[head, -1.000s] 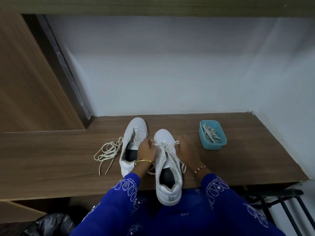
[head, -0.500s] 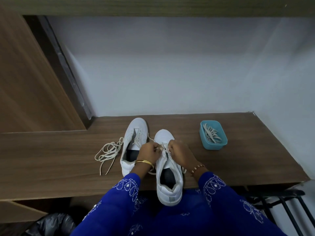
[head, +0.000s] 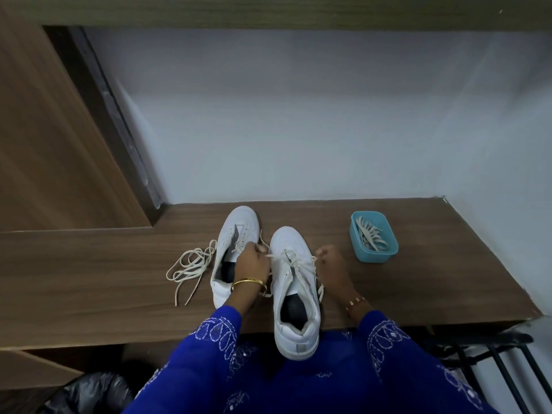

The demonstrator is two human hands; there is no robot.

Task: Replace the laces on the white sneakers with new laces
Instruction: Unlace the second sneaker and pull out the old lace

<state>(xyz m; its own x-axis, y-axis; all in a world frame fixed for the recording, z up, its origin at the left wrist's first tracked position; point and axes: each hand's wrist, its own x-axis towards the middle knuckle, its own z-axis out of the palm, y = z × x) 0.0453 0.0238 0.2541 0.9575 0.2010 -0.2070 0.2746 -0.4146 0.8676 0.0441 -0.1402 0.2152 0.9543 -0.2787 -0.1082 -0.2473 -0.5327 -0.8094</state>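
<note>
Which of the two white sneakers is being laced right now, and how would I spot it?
Start at the wooden bench along the pale wall. Two white sneakers stand side by side mid-bench; take the right sneaker, nearer the blue tub. Unlike the left sneaker, it has lace crisscrossed over its tongue and its heel overhangs the front edge.

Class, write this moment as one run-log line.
left hand: pinches lace end | right hand: pulls lace | right sneaker: part-laced | blue tub: laces inside

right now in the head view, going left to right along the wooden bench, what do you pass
loose lace pile → left sneaker → left hand → right sneaker → right hand → blue tub of laces
</note>
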